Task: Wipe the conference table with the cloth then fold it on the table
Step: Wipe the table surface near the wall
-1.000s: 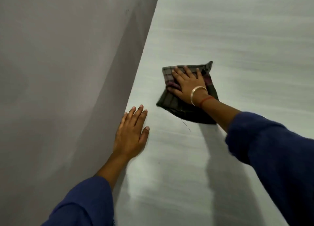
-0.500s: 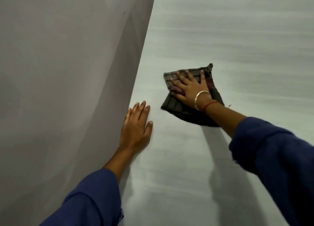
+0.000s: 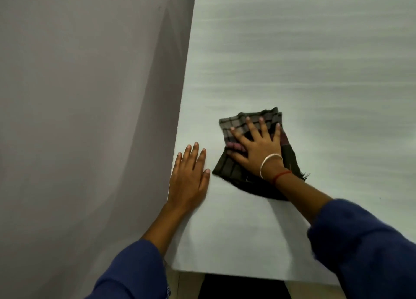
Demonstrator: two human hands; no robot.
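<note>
Head view, right grip [image 3: 258, 154] spread on cloth [image 3: 234, 124], long axis near-to-far, left grip [image 3: 189, 175] flat

Only one camera is here, worn on the person's head. It looks forward and steeply down, over the near left corner of the conference table [image 3: 304, 62]. The wide lens is close to the work: the left hand [image 3: 188, 179] and the right hand [image 3: 256, 150] lie in the lower middle of the view. The table top fills the right part, and a plain grey surface [image 3: 78, 107] beside it fills the left. The table's near edge runs along the bottom.
</note>
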